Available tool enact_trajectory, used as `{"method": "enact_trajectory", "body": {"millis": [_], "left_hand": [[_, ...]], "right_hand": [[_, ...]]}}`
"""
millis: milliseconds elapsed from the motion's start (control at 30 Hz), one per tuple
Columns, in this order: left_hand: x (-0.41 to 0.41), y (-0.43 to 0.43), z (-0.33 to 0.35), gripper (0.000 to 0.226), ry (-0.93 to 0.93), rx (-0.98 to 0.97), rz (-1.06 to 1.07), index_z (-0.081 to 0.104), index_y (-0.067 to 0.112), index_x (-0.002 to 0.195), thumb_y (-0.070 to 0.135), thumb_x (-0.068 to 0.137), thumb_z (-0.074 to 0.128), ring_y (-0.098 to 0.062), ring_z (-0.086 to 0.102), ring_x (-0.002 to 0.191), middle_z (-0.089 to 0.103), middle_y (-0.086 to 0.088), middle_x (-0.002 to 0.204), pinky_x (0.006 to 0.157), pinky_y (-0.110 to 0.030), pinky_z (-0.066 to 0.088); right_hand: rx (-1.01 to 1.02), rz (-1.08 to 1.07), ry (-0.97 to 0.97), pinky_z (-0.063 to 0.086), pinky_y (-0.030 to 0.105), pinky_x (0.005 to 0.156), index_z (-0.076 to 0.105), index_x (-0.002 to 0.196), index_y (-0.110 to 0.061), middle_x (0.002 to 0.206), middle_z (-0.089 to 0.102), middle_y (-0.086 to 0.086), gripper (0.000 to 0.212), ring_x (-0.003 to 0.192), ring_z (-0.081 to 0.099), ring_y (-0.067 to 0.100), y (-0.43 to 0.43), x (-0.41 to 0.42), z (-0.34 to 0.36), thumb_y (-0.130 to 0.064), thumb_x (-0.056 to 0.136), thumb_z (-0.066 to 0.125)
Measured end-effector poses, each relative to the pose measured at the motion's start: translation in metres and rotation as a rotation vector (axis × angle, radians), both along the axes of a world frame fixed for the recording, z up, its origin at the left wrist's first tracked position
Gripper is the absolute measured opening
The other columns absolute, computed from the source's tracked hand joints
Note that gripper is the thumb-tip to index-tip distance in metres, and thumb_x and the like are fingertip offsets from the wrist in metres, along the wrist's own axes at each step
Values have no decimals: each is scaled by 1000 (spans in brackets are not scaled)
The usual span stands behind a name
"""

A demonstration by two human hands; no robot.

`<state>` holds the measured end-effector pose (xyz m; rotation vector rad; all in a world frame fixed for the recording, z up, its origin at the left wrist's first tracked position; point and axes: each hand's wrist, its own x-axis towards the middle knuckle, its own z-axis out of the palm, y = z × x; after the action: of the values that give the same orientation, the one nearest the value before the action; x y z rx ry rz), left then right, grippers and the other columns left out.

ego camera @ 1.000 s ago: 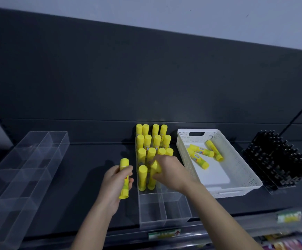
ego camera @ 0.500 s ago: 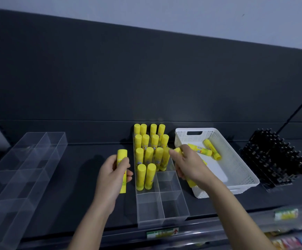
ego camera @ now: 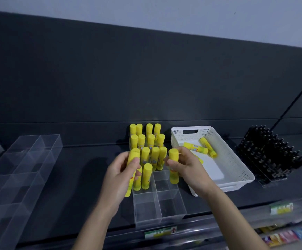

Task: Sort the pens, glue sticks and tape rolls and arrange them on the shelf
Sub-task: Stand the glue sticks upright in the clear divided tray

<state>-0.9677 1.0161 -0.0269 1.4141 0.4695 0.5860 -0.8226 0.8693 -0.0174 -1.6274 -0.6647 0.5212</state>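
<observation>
Several yellow glue sticks stand upright in the back cells of a clear divided organiser on the dark shelf. My left hand grips one yellow glue stick at the organiser's left edge. My right hand holds another glue stick upright over the organiser's right side, above an unfilled cell. A white perforated basket to the right holds a few loose glue sticks lying flat.
A long clear divided tray sits at the left. A black rack of pens stands at the far right. Price labels and packaged goods line the shelf front below.
My right hand went into the white basket, took a glue stick and carried it back over the organiser. My left hand moved right to the organiser's edge, still holding its stick.
</observation>
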Motion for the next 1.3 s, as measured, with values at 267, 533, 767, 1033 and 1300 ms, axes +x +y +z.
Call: {"method": "enact_trajectory", "body": {"millis": [267, 533, 767, 1033, 1300], "left_hand": [[0, -3, 5, 26, -24, 17, -52, 69, 24, 101, 35, 79, 63, -8, 70, 86, 74, 6, 95, 66, -14, 51], [-1, 1, 1, 14, 5, 34, -62, 70, 23, 98, 17, 85, 69, -13, 70, 90, 73, 2, 98, 69, -17, 53], [14, -6, 17, 18, 18, 83, -131, 71, 25, 93, 13, 80, 74, -13, 70, 87, 73, 4, 93, 71, -28, 56], [62, -28, 37, 29, 64, 387, -205, 66, 26, 98, 6, 79, 75, -8, 67, 86, 70, 14, 89, 76, -21, 54], [84, -28, 20, 26, 366, 870, -255, 60, 31, 90, 22, 74, 78, 0, 59, 78, 63, 16, 81, 65, -17, 48]], "right_hand": [[-205, -31, -135, 53, 26, 59, 60, 81, -21, 73, 63, -2, 28, 68, 62, 11, 19, 0, -16, 2, 71, 74], [-475, 40, -478, 47, 20, 58, 61, 91, -23, 80, 62, -2, 28, 74, 59, 19, 27, 1, -26, -4, 72, 71], [-437, 100, -439, 51, 25, 77, 63, 115, -15, 101, 67, 1, 42, 91, 62, 17, 21, 2, -16, -1, 76, 68], [-406, -203, -518, 48, 24, 81, 68, 107, -8, 101, 72, 6, 26, 93, 65, 20, -19, 47, -3, -2, 87, 54], [-613, -110, -581, 47, 30, 85, 70, 107, -9, 108, 71, 7, 29, 101, 62, 26, -41, 68, -30, -5, 88, 48]]}}
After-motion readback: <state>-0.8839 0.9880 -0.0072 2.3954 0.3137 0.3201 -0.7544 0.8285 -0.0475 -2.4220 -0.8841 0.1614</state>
